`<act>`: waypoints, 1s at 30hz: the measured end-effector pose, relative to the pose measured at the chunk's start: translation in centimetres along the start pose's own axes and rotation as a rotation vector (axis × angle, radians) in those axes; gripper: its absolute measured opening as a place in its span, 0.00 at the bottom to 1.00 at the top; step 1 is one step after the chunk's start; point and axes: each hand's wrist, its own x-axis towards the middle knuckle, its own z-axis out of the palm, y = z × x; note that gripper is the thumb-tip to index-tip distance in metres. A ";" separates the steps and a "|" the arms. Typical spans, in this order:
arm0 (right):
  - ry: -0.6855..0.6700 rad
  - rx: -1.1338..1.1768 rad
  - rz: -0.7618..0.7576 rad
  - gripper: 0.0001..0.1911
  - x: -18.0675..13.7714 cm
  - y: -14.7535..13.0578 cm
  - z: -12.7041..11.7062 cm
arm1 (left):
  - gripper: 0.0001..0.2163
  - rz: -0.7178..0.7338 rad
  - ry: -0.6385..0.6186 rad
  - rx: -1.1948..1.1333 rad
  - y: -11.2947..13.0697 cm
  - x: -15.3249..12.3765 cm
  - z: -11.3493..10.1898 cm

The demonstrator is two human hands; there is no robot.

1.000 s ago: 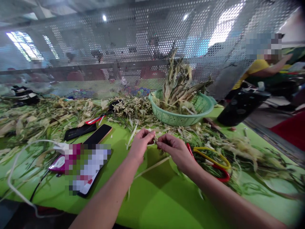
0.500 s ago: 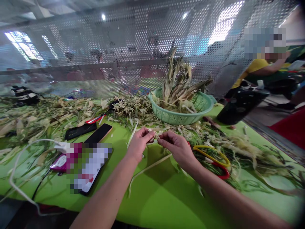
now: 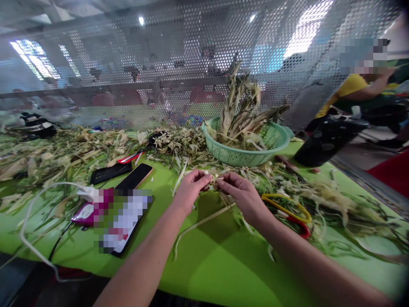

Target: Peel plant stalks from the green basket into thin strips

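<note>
bare green table point(image 3: 220, 264) near, basket point(image 3: 249, 157) — husks point(image 3: 64, 153) beyond

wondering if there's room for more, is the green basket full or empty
Partly full. The green basket stands upright and holds a heap of dried leaves that rises above its rim, while its right inner wall shows bare.

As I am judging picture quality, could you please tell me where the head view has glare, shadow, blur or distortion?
Head view: window glare washes out the perforated screen at upper right; head view: the left hand and right hand, pinching a pale strip, are sharp and cast a soft shadow on the green table; head view: frame edges bend, wide-angle.
</note>
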 end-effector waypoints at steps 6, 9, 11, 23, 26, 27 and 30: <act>0.064 -0.002 0.018 0.15 0.1 -0.1 -0.1 | 0.16 -0.046 -0.009 -0.037 0.3 -0.1 0.0; 0.085 0.009 0.014 0.16 0.1 -0.3 -0.1 | 0.15 -0.048 -0.043 0.018 0.6 -0.2 0.1; 0.069 -0.012 0.002 0.16 0.0 -0.5 -0.1 | 0.14 -0.022 -0.039 0.045 0.6 -0.2 0.2; 0.109 -0.041 -0.066 0.13 0.4 -0.5 -0.7 | 0.11 0.031 -0.136 0.176 0.0 -0.3 0.2; 0.121 -0.052 -0.072 0.12 0.5 -0.5 -0.8 | 0.11 0.030 -0.158 0.186 0.2 -0.3 0.1; 0.124 -0.059 -0.075 0.12 0.5 -0.4 -0.8 | 0.10 0.026 -0.163 0.194 0.2 -0.4 0.1; 0.127 -0.085 -0.079 0.12 0.6 -0.2 -0.9 | 0.10 0.017 -0.156 0.215 0.2 -0.4 0.1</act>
